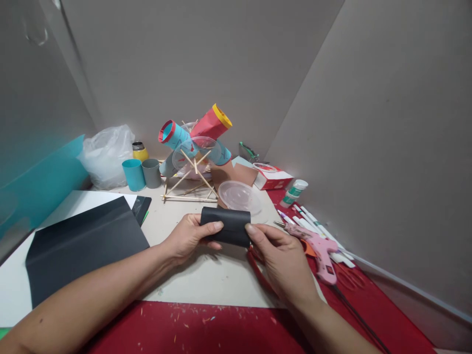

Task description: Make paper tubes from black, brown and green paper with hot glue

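A rolled tube of black paper [226, 225] is held level above the pale work board [177, 285]. My left hand [191, 236] grips its left end, thumb on the front. At the right end, my right hand [276, 250] pinches the edge between thumb and fingers. Something red, perhaps scissors handles [258, 270], shows partly behind my right hand. Beyond the tube stands a wheel-like model [195, 152] of coloured paper tubes, clear discs and wooden sticks. A clear plastic lid [239, 195] lies just behind the black tube.
Black paper sheets [88, 241] lie at left. Teal [133, 175] and grey [151, 173] paper cylinders stand behind, near a plastic bag [106, 155] and a yellow jar [139, 151]. On the right are a pink glue gun [317, 243], several markers [309, 219], a red box [273, 178] and small tubs [294, 193].
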### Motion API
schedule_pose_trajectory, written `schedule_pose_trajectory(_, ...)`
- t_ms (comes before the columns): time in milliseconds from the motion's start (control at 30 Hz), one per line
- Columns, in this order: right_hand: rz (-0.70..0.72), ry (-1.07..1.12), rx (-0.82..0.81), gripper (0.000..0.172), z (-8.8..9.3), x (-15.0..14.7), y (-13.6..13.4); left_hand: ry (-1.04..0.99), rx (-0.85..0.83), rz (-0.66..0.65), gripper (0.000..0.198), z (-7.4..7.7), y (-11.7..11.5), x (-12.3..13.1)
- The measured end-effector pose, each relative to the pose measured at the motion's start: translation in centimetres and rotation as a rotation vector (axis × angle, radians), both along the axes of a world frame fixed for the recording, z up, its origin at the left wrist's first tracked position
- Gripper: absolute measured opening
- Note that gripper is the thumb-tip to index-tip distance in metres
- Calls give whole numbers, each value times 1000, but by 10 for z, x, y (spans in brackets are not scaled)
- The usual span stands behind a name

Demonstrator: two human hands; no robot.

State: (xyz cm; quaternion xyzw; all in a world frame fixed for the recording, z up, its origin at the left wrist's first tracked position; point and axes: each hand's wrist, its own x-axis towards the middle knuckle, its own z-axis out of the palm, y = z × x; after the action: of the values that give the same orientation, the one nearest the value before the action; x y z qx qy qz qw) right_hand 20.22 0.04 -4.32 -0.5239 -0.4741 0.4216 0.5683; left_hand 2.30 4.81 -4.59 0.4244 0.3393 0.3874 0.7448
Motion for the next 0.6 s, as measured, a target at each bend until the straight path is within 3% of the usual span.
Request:
schedule_pose_trajectory(133, -107, 85, 32, 32, -2, 4, 1, -20, -30, 16, 41, -1, 4, -2)
schedule_pose_trajectory(267, -80, 160, 93, 29, -3, 4, 0, -39, -60, 44, 36, -3, 7, -4)
schedule_pose_trajectory(467, -115, 129, 256, 46, -3, 1, -4, -45, -89, 62, 35, -2, 8, -5)
schedule_pose_trajectory(600, -104, 106, 220, 41, -5, 1, -5, -41, -106, 65, 36, -1, 8, -5)
